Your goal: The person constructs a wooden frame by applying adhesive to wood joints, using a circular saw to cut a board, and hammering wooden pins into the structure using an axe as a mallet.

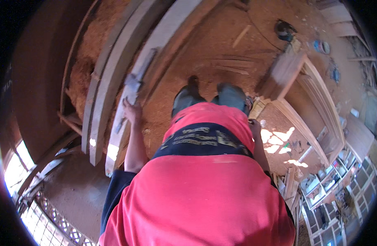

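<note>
My left hand [131, 110] lies at the edge of a long pale wooden beam [113, 145], its fingers apart and touching the wood beside a grey oblong piece [133, 85] that rests on the beam. I cannot make out exactly what that piece is. My right hand [254, 128] is at my right side beside my red shirt [200, 192], partly hidden by it. Its fingers are curled, but whether they hold anything is unclear.
More long beams [104, 102] lie at left. A wooden frame [287, 78] stands at right on the reddish floor [188, 49]. Loose strips [231, 65], a dark object with a cord [283, 30], a bucket [321, 46] and pale lattice-like frames [328, 192] lie farther around.
</note>
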